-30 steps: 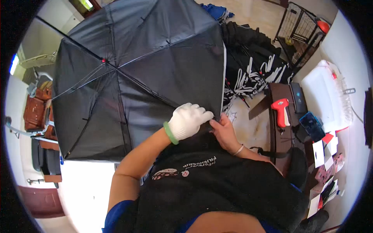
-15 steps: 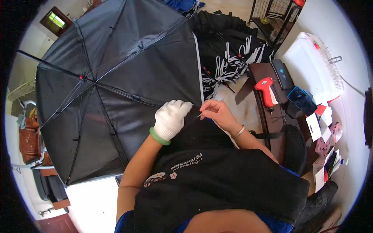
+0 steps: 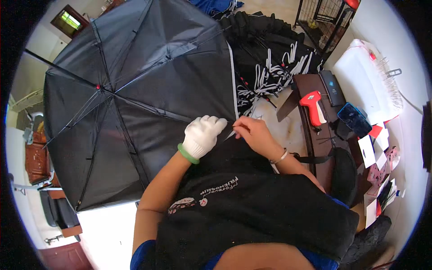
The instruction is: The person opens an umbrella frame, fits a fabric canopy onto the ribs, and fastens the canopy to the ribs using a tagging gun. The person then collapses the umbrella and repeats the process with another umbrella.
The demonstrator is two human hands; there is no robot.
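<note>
A large black umbrella is spread open with its inside, ribs and shaft facing me. In a white knit glove with a green cuff, my left hand is closed on the umbrella's near edge, by the end of a rib. Just right of it, my bare right hand pinches thumb against fingers at the same edge. Something thin shows at those fingertips, too small to name. White trim runs along the umbrella's right edge.
Black fabric with white straps is heaped behind the umbrella. On a brown table at right lie a red-and-white tagging gun, a phone and a black case. A wire cage stands behind.
The whole view has shifted slightly, so things sit a little further right. Both hands stay at the umbrella's edge, and the right fingers have changed their pinch a little.
</note>
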